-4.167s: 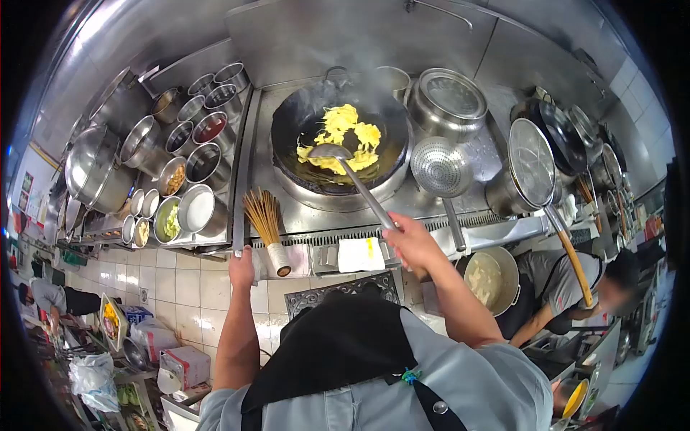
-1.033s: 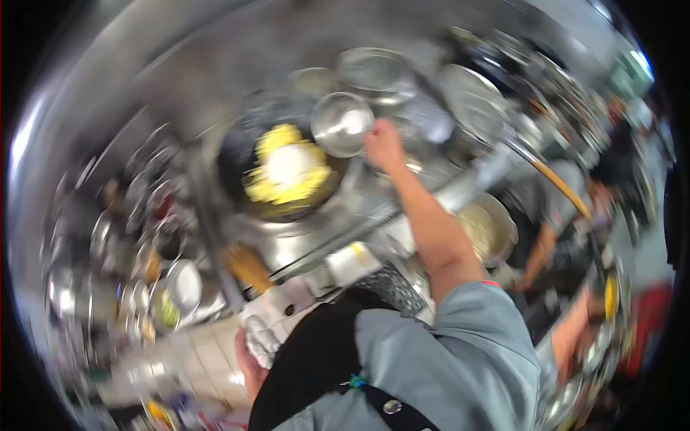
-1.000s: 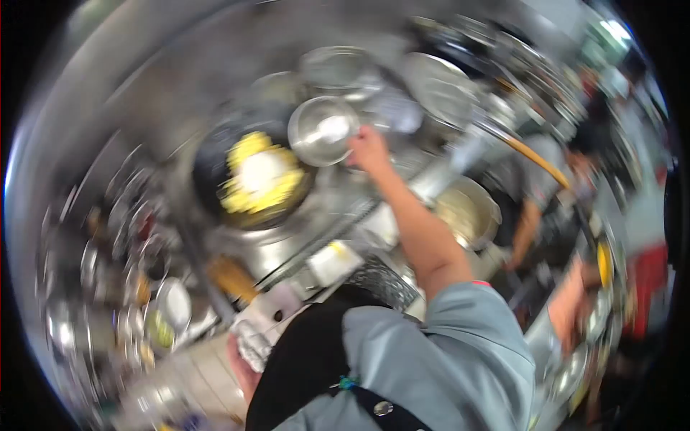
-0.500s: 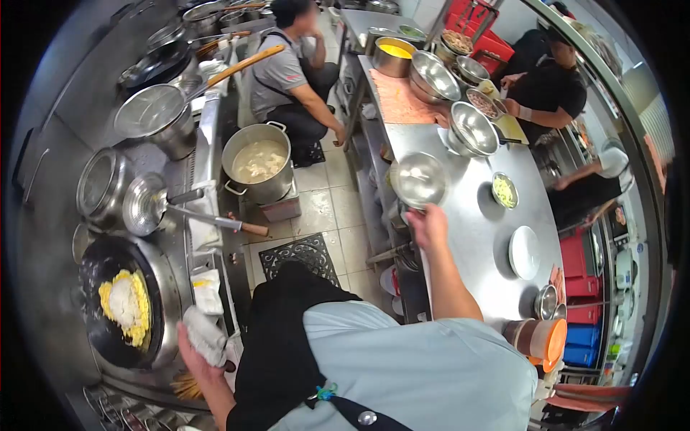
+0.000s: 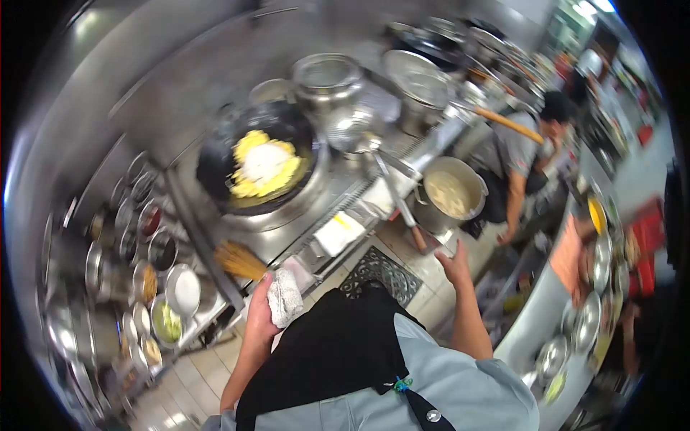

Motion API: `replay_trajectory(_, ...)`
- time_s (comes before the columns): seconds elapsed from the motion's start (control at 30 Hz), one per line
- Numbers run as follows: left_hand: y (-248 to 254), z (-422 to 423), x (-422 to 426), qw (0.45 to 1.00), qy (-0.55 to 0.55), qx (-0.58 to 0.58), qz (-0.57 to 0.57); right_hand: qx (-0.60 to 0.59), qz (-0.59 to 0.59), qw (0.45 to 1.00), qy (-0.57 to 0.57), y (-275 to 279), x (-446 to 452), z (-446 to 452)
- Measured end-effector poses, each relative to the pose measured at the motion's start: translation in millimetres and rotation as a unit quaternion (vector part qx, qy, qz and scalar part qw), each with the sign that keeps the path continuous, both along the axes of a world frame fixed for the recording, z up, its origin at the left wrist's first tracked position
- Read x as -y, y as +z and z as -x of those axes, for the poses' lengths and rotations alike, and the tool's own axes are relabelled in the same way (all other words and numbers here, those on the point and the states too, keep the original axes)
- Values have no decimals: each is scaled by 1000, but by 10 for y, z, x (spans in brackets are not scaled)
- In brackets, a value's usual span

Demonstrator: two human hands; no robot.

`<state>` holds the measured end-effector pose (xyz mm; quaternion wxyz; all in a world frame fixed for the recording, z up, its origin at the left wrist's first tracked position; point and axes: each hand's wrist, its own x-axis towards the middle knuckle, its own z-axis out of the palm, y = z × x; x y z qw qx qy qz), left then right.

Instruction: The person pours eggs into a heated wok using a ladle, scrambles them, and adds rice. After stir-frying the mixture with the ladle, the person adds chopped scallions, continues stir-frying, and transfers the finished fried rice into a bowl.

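Note:
My left hand [image 5: 259,310] is closed around a folded white towel [image 5: 287,299] at the stove's front edge, beside a bamboo brush [image 5: 239,259]. Away from the stove, my right hand [image 5: 454,266] is raised with fingers apart and nothing in it. Nearest to it is the wooden-ended handle of a ladle [image 5: 392,188], which rests by a round metal strainer [image 5: 346,131]. On the stove sits a black wok [image 5: 213,171] holding yellow scrambled egg [image 5: 284,178] with a mound of white rice [image 5: 264,159] on top.
Seasoning containers [image 5: 188,289] stand to the left. A big pot [image 5: 483,188] of cloudy liquid is right of the stove, with a crouching person [image 5: 512,144] behind it. The steel counter [image 5: 519,332] with metal bowls lies at far right. A black mat [image 5: 382,276] covers part of the floor.
My view has swung from the counter toward the stove. My right hand has let go of the metal bowl and moved off the counter. The towel stays in my left hand.

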<state>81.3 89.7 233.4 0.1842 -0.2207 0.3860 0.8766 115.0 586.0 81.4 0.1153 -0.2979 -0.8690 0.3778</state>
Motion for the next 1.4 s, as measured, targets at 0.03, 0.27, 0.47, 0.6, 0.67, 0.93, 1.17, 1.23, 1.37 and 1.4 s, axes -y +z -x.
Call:
replay_trajectory(0.03, 55, -65, 65, 999, 37, 0, -3, 2, 6, 997, 80, -47, 54, 433)
replay_trajectory(0.27, -293, -787, 374, 969, 244, -23, -29, 41, 298, 925, 232, 526, 878, 1830)
replay_trajectory(0.47, -566, -1503, -112, 923, 361, 16, -131, 71, 358, 818, 445, 1306, 1481, 1861)
replay_trajectory(0.6, -598, -1649, -449, 897, 423, 46, -116, 187, 383, 713, 557, 1850, 2214, 2027)
replay_trajectory(0.67, -638, -1809, -482, 875, 471, 52, -97, 194, 360, 654, 636, 1965, 2698, 2084)
replay_trajectory(0.93, -690, -2681, -104, 806, 590, 48, -24, 214, 294, 620, 696, 2059, 4258, 2119)
replay_trajectory(1.17, -585, -2636, -36, 781, 621, 57, -35, 266, 430, 590, 630, 1807, 4499, 2045)
replay_trajectory(1.23, -598, -2542, 3, 788, 612, 52, -44, 288, 513, 551, 592, 1805, 4465, 2050)
replay_trajectory(1.37, -625, -2284, 104, 817, 573, 42, -54, 368, 676, 406, 494, 1952, 4275, 2161)
replay_trajectory(1.4, -600, -2186, 116, 825, 561, 41, -53, 387, 717, 362, 453, 1993, 4195, 2180)
